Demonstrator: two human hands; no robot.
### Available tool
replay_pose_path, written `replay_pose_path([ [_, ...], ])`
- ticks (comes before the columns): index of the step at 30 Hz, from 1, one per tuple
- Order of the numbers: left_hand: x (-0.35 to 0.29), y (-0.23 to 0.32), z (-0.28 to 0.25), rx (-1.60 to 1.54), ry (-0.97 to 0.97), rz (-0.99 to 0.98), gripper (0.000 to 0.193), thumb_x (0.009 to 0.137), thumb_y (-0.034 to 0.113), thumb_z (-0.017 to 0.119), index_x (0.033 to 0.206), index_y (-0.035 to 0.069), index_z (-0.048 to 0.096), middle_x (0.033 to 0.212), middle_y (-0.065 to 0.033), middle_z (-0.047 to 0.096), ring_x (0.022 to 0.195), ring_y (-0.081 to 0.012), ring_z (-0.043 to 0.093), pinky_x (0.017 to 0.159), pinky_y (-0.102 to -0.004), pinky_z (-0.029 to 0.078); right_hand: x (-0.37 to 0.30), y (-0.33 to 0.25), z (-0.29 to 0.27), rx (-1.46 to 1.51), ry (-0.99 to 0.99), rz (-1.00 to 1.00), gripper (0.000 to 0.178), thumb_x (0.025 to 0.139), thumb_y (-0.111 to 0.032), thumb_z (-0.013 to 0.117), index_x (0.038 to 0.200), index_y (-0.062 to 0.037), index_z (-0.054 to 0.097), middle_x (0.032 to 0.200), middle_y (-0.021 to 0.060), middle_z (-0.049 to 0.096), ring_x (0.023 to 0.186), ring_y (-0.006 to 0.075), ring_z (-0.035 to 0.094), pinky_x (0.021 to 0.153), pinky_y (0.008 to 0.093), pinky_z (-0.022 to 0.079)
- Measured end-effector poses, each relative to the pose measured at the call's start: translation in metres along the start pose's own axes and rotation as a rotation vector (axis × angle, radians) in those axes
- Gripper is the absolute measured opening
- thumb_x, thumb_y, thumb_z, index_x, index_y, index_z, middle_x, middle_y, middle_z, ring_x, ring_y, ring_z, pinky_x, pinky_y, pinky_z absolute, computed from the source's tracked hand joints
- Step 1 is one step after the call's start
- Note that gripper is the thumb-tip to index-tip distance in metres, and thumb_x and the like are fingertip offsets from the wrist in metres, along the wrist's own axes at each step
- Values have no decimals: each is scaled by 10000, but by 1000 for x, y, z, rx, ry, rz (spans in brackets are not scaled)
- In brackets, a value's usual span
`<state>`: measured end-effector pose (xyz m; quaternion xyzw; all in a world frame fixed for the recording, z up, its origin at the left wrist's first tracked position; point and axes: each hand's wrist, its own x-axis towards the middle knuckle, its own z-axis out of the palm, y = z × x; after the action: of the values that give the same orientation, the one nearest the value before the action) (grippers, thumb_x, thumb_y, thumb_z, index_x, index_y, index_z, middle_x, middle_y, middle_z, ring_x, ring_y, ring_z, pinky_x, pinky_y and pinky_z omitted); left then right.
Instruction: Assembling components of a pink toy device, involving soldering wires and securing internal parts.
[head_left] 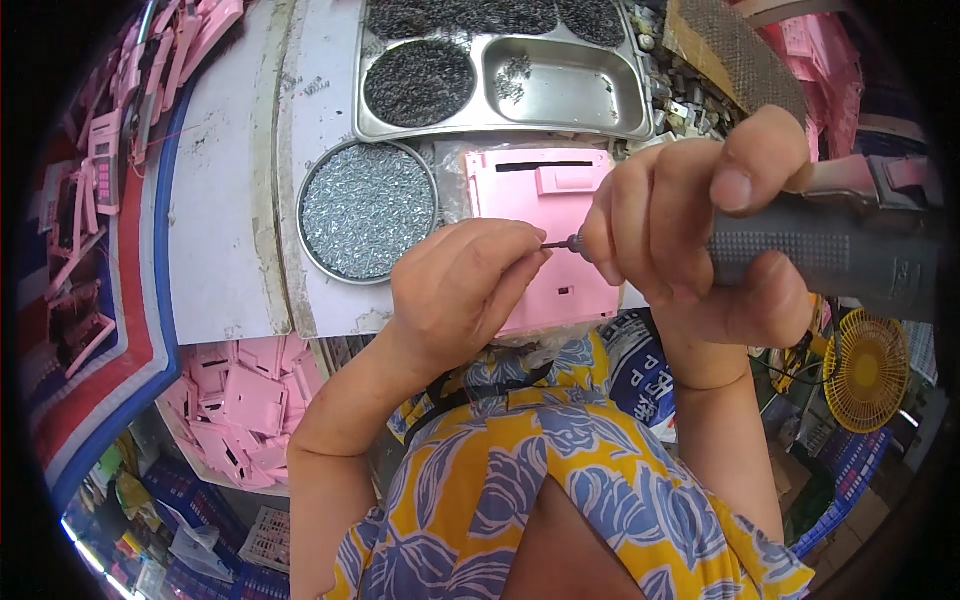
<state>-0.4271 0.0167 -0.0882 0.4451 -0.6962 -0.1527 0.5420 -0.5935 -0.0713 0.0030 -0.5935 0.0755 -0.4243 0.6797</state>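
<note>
My right hand is wrapped around a dark grey electric screwdriver, held level with its thin bit pointing left. At the bit's tip, the thumb and forefinger of my left hand pinch together; whatever is between them is too small to make out. Both hands are above a pink plastic casing panel, which lies on the table with a dark slot near its far edge. Left of it sits a round metal dish full of small silvery screws.
A steel compartment tray with dark screws stands at the far side. Pink parts fill a bin below the table's left front edge. More pink parts lie far left. A yellow fan stands at the right.
</note>
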Motion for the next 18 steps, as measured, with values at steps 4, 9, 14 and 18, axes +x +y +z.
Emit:
replay_pose_path([
  [4,-7,-8,-5,-13,2,31,327,769,7,809,1049,47,646,840,-104,687,679,-282,666,594,-348,530,-1,11,15,-55,72,36,341,953,-380,630,1152,-151,473,595,-44,476,507,104,482,531,288,453],
  [9,6,-12,-35,194,122,-170,335,751,61,819,1048,68,665,934,-60,651,940,-266,627,805,-417,498,17,37,8,-51,14,-48,303,966,-307,566,1186,-119,479,619,-15,433,525,129,427,540,323,426],
  [14,-16,-47,-73,712,-275,-325,164,798,180,784,933,118,716,973,-6,612,1075,-240,536,958,-467,340,37,87,-16,-42,26,-84,224,980,-162,498,1183,-69,495,619,16,394,536,140,405,535,353,427],
  [18,-19,-55,-73,661,-152,-302,109,824,217,762,830,124,706,950,-7,610,1023,-229,534,931,-442,313,41,94,-14,-24,40,-42,142,975,-147,532,1081,-61,493,614,38,435,531,132,413,528,335,420],
])
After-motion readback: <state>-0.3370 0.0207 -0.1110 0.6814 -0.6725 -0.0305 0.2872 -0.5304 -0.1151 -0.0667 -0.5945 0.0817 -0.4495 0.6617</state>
